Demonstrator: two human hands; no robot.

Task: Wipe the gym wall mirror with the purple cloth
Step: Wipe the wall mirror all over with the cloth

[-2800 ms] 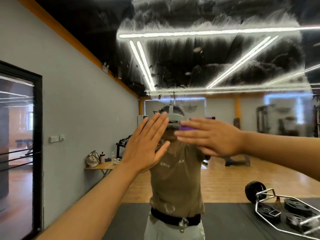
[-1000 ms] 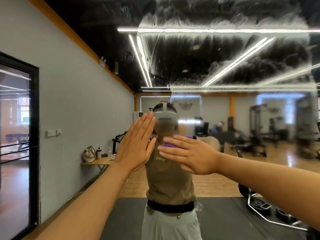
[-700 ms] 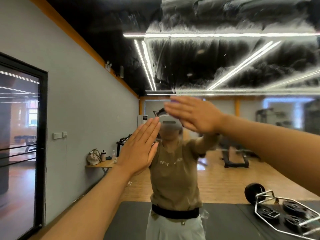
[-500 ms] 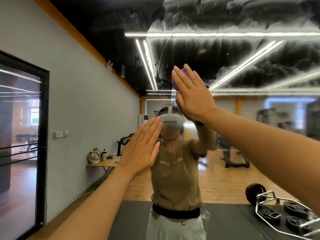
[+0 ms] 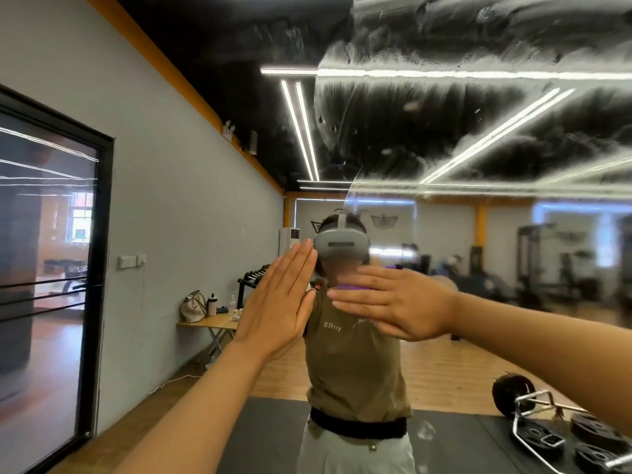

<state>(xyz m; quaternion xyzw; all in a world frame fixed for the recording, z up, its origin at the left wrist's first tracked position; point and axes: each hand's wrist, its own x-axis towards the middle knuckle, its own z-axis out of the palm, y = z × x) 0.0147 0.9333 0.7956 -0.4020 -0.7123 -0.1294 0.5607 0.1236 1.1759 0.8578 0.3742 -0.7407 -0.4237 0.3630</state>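
Note:
The wall mirror (image 5: 444,138) fills the view ahead, streaked with wet smears over its upper right part. My right hand (image 5: 393,302) lies flat, fingers straight and pointing left, and presses the purple cloth (image 5: 352,287) against the glass at chest height. Only a thin purple edge of the cloth shows above my fingers. My left hand (image 5: 278,302) is flat on the mirror just to the left, fingers straight and pointing up, holding nothing.
A grey wall (image 5: 178,213) with a black-framed glass door (image 5: 51,268) runs along the left. The mirror reflects a person in an olive shirt, a folding table with a bag and bottles (image 5: 208,313), a black floor mat and a barbell with plates (image 5: 554,425).
My right hand swept the cloth from above head height down to chest height and turned from fingers-up to fingers-left. My left hand stayed flat on the glass.

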